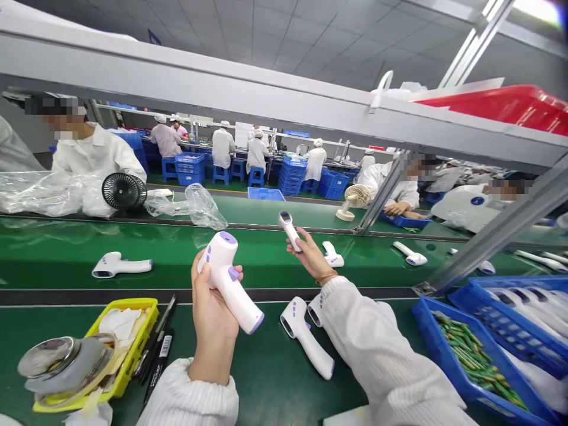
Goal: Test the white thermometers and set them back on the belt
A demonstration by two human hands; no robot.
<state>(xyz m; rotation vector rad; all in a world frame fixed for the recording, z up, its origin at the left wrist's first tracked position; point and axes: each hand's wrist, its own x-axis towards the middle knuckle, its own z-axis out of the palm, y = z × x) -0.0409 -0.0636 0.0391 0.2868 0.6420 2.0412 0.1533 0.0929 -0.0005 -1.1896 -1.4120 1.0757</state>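
White knitted sleeves are filling the bottom of our view, and from there we are scanning left to right. We are passing a yellow plastic tray with a shiny metal tape dispenser and black marker pens beside it on the green bench mat. Our left hand is wrapping closed around the grip of a white pistol-shaped forehead thermometer with purple buttons, holding it tilted above the mat. Our right hand is pinching a second, smaller-looking white thermometer by its handle, raised over the green conveyor belt. We are judging these as light, rigid moulded plastic shells, smooth and somewhat slippery, best taken around the handle and away from the sensor head. Two more white thermometers are lying on the mat just below our right wrist. Further right, a blue plastic crate is holding green parts. We are finding no writing clear enough to read anywhere.
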